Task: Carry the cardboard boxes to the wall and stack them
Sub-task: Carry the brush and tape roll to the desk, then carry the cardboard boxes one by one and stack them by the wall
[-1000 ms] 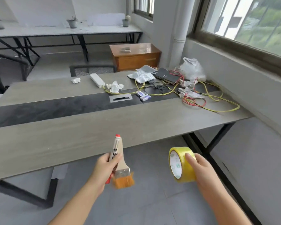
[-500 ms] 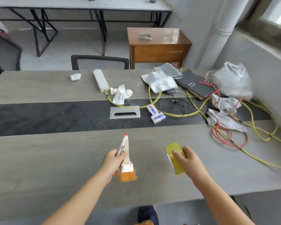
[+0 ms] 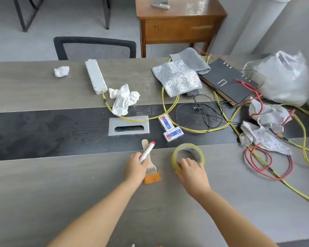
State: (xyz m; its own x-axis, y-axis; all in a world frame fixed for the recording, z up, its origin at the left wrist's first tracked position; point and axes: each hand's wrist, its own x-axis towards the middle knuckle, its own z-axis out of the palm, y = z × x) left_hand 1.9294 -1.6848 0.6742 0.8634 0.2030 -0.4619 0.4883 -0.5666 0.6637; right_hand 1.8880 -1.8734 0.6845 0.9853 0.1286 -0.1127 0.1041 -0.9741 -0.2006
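Honestly, my left hand (image 3: 136, 166) grips marker (image 3: 147, 151) plus paintbrush (image 3: 150, 171), right hand (image 3: 192, 171) pinches the tape roll (image 3: 187, 155); dropped loosely, any could roll off the desk (image 3: 43, 193).

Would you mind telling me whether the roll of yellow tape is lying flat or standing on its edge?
Lying flat: the tape roll shows its round hole facing up on the table, with the right hand gripping its near rim.

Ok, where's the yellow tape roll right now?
In the head view, the yellow tape roll lies on the table under the right hand, right of the paintbrush.
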